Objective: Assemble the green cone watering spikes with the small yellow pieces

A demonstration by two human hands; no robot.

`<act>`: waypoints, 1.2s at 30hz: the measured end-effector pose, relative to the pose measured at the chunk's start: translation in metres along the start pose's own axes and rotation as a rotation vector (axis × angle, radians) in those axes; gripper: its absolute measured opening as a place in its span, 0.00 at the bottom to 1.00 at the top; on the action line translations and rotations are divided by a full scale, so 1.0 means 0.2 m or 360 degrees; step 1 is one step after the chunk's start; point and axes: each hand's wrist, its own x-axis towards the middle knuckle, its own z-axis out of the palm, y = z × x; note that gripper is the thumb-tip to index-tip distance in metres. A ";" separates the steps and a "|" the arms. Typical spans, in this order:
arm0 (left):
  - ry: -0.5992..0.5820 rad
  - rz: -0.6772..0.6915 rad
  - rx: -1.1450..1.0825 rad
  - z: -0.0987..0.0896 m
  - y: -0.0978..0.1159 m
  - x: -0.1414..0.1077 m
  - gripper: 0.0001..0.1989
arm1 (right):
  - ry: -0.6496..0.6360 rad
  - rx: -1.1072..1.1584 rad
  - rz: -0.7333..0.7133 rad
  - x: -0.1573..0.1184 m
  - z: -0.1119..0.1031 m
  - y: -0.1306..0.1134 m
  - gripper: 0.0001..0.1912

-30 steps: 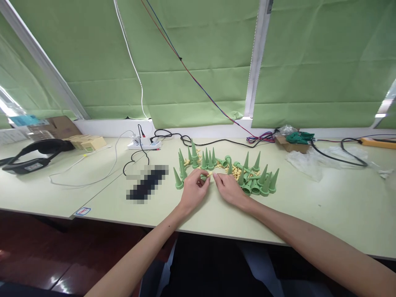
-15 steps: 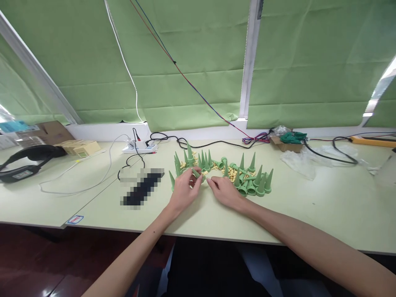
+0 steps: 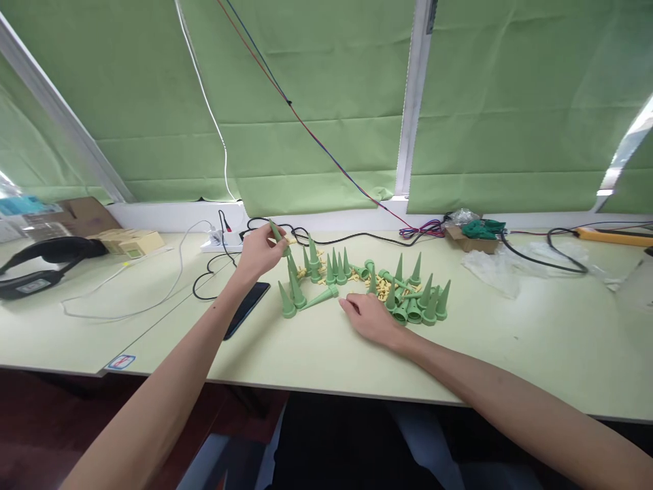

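My left hand (image 3: 261, 250) is raised at the left back of a group of green cone-shaped plant watering spikes. Its fingers and thumb grip one green spike (image 3: 277, 233), tip up and tilted, with a small yellow piece at its base. My right hand (image 3: 371, 318) rests curled on the table in front of the heap; its fingers are closed, and whatever they hold, if anything, is hidden. Between the hands a spike (image 3: 320, 297) lies on its side. Upright spikes (image 3: 341, 267) stand behind it. Small yellow valve-like parts (image 3: 386, 286) lie among more spikes on the right.
A black phone (image 3: 248, 309) lies partly under my left forearm. Behind are a white power strip (image 3: 219, 242) and black cable (image 3: 352, 236). Headphones (image 3: 48, 265) and yellow boxes (image 3: 137, 243) sit at left; a small carton (image 3: 472, 239) and clear plastic bags (image 3: 492, 271) at right.
My left hand has moved up and to the left from beside my right hand, with a spike in its grip. The spike lying between the hands now shows fully. My right hand has stayed nearly still.
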 end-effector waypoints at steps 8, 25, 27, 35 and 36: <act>-0.0222 -0.0106 0.0039 0.07 -0.09 0.02 0.12 | -0.0004 -0.0064 -0.0051 0.01 0.02 0.02 0.22; -0.0399 -0.0235 -0.0132 0.09 -0.08 -0.05 0.11 | -0.0031 -0.0044 -0.0059 0.00 0.01 0.02 0.22; -0.0383 -0.0252 -0.0188 0.09 -0.08 -0.06 0.12 | -0.0030 -0.0047 -0.0060 0.00 0.01 0.02 0.22; -0.0074 -0.0182 -0.0045 0.00 -0.06 -0.12 0.16 | -0.0043 -0.0056 -0.0046 0.01 0.01 0.01 0.22; -0.0165 -0.0157 0.0014 -0.01 -0.06 -0.13 0.16 | -0.0043 -0.0055 -0.0048 0.01 0.01 0.01 0.22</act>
